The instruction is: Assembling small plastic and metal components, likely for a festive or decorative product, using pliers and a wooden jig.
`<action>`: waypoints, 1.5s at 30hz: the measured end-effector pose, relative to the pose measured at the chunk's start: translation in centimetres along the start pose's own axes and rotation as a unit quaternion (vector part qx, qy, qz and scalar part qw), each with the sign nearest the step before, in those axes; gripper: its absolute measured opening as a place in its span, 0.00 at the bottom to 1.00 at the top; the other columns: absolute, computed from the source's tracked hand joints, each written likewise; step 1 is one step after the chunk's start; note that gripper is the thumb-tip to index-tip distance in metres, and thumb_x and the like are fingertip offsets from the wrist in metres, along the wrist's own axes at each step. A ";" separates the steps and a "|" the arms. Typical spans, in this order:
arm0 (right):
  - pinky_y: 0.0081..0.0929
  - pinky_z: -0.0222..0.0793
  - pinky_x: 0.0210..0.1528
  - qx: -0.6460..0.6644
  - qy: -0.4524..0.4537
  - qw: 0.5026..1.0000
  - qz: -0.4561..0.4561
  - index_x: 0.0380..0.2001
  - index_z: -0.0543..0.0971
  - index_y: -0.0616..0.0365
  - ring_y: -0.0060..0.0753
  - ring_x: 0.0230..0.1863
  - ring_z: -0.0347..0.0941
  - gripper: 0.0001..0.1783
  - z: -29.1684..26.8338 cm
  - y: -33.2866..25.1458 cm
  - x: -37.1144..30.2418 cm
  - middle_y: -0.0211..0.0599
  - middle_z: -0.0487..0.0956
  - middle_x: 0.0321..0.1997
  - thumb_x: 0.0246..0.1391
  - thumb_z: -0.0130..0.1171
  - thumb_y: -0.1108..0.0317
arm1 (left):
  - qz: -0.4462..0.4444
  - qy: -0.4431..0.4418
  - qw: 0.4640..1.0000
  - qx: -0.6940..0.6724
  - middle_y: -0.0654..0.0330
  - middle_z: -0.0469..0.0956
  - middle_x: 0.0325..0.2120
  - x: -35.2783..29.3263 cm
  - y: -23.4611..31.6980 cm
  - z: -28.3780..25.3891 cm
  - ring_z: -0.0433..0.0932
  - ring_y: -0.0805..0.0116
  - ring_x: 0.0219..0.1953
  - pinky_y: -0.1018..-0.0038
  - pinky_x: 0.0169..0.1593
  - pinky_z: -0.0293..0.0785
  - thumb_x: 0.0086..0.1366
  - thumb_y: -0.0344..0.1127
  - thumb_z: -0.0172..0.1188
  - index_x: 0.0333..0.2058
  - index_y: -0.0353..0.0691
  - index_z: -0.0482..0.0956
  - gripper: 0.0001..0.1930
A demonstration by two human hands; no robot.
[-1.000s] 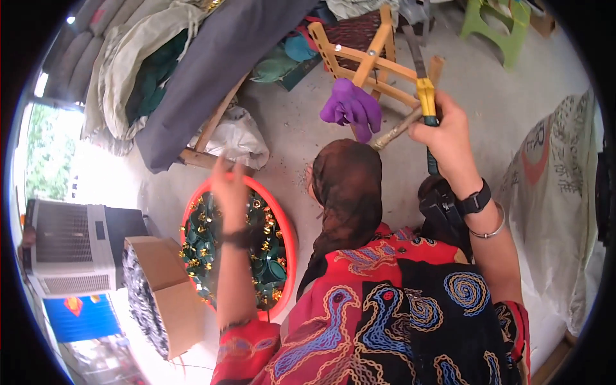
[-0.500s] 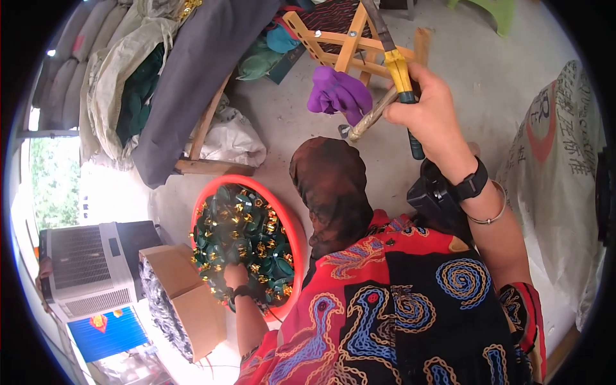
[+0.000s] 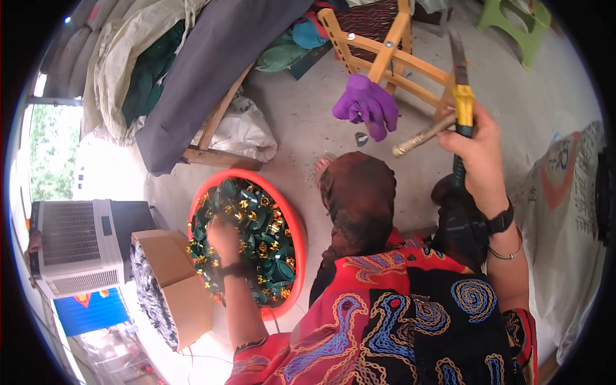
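Reaching over a wide orange-red plastic tub [image 3: 299,250], the left hand [image 3: 222,240] has a grip that cannot be told. The right hand [image 3: 480,146] grips a yellow-and-dark-green-handled metal tool [image 3: 463,106] beside a slim gold-coloured rod [image 3: 420,138]; small green-and-gold pieces [image 3: 272,226] fill the tub.

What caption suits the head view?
Left hand over a red tub of green pieces, right hand holding a yellow-and-green tool.
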State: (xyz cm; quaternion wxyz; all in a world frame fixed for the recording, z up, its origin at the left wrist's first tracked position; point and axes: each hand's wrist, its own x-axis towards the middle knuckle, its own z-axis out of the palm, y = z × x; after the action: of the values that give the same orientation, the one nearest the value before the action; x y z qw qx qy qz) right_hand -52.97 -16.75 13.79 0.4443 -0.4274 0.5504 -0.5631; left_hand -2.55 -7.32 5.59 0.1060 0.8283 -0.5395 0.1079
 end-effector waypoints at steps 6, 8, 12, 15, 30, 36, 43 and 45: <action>0.18 0.67 0.37 0.012 -0.008 0.999 0.043 0.45 0.71 0.66 0.20 0.34 0.69 0.27 2.2 0.0 -0.1 0.32 0.72 0.38 0.34 0.58 0.80 | -0.139 -0.259 0.839 -0.459 0.61 0.77 0.27 10.5 9.2 10.7 0.72 0.72 0.25 0.75 0.26 0.70 0.54 0.28 0.57 0.47 0.40 0.77 0.19; 0.20 0.70 0.39 -0.013 -0.013 0.998 0.053 0.48 0.70 0.65 0.22 0.37 0.70 0.30 2.6 0.3 0.1 0.35 0.71 0.42 0.34 0.57 0.79 | -0.187 -0.277 0.825 -0.455 0.58 0.76 0.31 13.1 10.6 14.5 0.72 0.69 0.29 0.73 0.27 0.70 0.54 0.29 0.57 0.48 0.40 0.76 0.20; 0.21 0.71 0.42 -0.067 0.014 0.997 0.039 0.51 0.68 0.64 0.22 0.40 0.70 0.33 3.0 1.0 0.5 0.36 0.72 0.44 0.33 0.56 0.78 | -0.310 -0.330 0.767 -0.456 0.51 0.73 0.43 17.2 11.6 21.5 0.72 0.61 0.40 0.67 0.30 0.73 0.55 0.33 0.58 0.53 0.39 0.72 0.24; 0.20 0.70 0.42 -0.071 0.011 0.996 0.047 0.51 0.69 0.64 0.22 0.40 0.70 0.33 4.0 0.3 0.4 0.36 0.72 0.45 0.34 0.56 0.78 | -0.351 -0.342 0.717 -0.496 0.52 0.73 0.44 21.3 4.0 24.5 0.72 0.60 0.43 0.65 0.34 0.74 0.57 0.34 0.58 0.53 0.38 0.70 0.24; 0.23 0.70 0.43 -0.040 -0.004 0.999 0.020 0.50 0.69 0.63 0.25 0.46 0.69 0.32 2.9 0.8 1.4 0.35 0.70 0.47 0.34 0.57 0.79 | -0.242 -0.370 0.805 -0.396 0.57 0.71 0.47 15.0 8.0 19.3 0.73 0.66 0.40 0.72 0.37 0.73 0.56 0.33 0.58 0.62 0.36 0.58 0.35; 0.23 0.68 0.44 -0.101 -0.002 0.994 0.047 0.48 0.70 0.63 0.22 0.44 0.68 0.31 2.5 -0.3 0.2 0.32 0.72 0.43 0.32 0.60 0.76 | 0.003 -0.264 0.868 -0.420 0.49 0.71 0.52 12.4 5.3 18.2 0.72 0.65 0.49 0.74 0.48 0.71 0.56 0.29 0.57 0.58 0.27 0.61 0.30; 0.29 0.63 0.48 -0.101 0.002 0.992 -0.072 0.40 0.72 0.65 0.42 0.44 0.65 0.26 2.5 2.2 0.4 0.44 0.67 0.41 0.28 0.61 0.76 | 0.051 -0.040 0.991 -0.118 0.45 0.74 0.44 6.2 4.3 6.9 0.73 0.46 0.46 0.59 0.47 0.71 0.50 0.31 0.60 0.42 0.37 0.76 0.17; 0.25 0.68 0.43 -0.127 0.010 0.986 -0.106 0.41 0.72 0.65 0.36 0.42 0.66 0.27 2.3 2.4 0.5 0.40 0.66 0.41 0.29 0.61 0.78 | 0.023 0.042 0.999 0.022 0.47 0.72 0.48 2.4 -0.8 7.8 0.69 0.46 0.51 0.54 0.47 0.70 0.50 0.34 0.61 0.42 0.39 0.76 0.18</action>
State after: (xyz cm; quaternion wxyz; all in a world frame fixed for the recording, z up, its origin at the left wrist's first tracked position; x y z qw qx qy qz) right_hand -50.79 -17.74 11.41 0.3188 -0.5306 0.5733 -0.5368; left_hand -0.34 -11.39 -1.24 0.1081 0.8126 -0.5508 0.1568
